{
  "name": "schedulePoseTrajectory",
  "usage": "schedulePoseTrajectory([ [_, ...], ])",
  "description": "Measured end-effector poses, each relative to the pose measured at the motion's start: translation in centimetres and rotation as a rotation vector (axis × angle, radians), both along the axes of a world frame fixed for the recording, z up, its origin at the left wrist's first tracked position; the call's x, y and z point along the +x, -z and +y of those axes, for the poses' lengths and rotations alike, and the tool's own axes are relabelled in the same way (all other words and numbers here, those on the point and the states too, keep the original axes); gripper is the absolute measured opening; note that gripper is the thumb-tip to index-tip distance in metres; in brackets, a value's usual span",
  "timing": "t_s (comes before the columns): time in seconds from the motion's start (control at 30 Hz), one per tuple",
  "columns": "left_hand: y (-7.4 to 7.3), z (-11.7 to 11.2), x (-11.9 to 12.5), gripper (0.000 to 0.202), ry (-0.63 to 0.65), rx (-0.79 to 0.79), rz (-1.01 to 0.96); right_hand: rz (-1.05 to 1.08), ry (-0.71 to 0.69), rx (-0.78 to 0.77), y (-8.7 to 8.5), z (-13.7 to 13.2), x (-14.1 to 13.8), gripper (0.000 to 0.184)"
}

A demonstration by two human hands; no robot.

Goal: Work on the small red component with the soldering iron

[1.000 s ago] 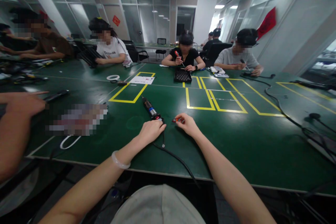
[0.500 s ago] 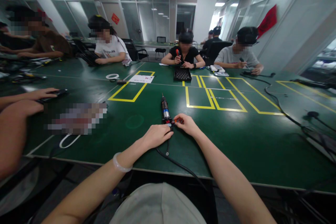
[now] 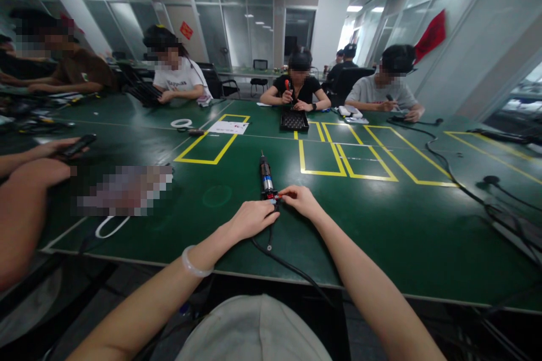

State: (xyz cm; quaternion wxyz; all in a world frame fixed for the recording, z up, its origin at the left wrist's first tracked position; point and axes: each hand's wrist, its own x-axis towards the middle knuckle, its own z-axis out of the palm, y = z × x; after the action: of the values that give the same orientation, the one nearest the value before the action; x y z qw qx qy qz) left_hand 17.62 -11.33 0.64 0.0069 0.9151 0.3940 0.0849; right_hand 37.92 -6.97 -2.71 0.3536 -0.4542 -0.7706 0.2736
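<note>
One green table [image 3: 381, 225]: carries yellow tape rectangles [image 3: 195, 163] and, on the far side, a black tray [image 3: 295, 120].
Black cable [image 3: 292, 268]: runs from the table's near edge up to the tool's rear.
Tool [image 3: 265, 176]: slim and corded, lying flat near mid-table with its tip pointing away.
Left hand [image 3: 249, 219]: fingers curled over the tool's rear end.
Right hand [image 3: 302, 201]: pinching a small red piece [image 3: 287, 196] just beside that end.

black tray [image 3: 295, 120] mid-table beside yellow tape boxes [image 3: 347, 158]; white sheet [image 3: 229, 127], white ring [image 3: 182, 123] further left.
</note>
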Motion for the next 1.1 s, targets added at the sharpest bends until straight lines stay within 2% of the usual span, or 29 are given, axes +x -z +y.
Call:
schedulePoseTrajectory([
  [0.2, 0.2, -0.1, 0.0, 0.042, -0.012, -0.028, -0.031, -0.008, 0.031, -0.008, -0.1, -0.2, 0.1, 0.025],
  [0.33, -0.4, -0.1, -0.1, 0.049, -0.086, -0.060, -0.116, 0.044, 0.030, -0.001, 0.0, -0.2, 0.0, 0.028],
  [0.43, -1.4, 0.6, 0.1, 0.047, -0.185, 0.029, -0.187, 0.090, -0.010, -0.024, 0.1, -0.3, -0.2, 0.031],
  [0.53, -1.8, 2.1, 0.7, 0.035, -0.162, 0.147, -0.199, 0.134, -0.035, -0.030, 0.1, -0.3, -0.2, 0.034],
  [0.63, -1.0, 3.7, 1.5, 0.034, -0.084, 0.133, -0.126, 0.169, -0.051, -0.045, 0.3, -0.3, -0.1, 0.035],
  [0.8, 0.7, 4.5, 1.8, 0.033, -0.129, 0.043, -0.018, 0.202, -0.093, -0.098, 0.7, -0.1, 0.0, 0.033],
  [0.93, 0.3, 4.1, 0.3, 0.030, -0.123, 0.042, -0.012, 0.215, -0.109, -0.109, 0.8, -0.1, 0.0, 0.032],
  [1.1, -0.4, 4.6, -4.1, 0.033, -0.190, 0.001, 0.040, 0.226, -0.092, -0.137, 0.5, -0.2, 0.1, 0.032],
])
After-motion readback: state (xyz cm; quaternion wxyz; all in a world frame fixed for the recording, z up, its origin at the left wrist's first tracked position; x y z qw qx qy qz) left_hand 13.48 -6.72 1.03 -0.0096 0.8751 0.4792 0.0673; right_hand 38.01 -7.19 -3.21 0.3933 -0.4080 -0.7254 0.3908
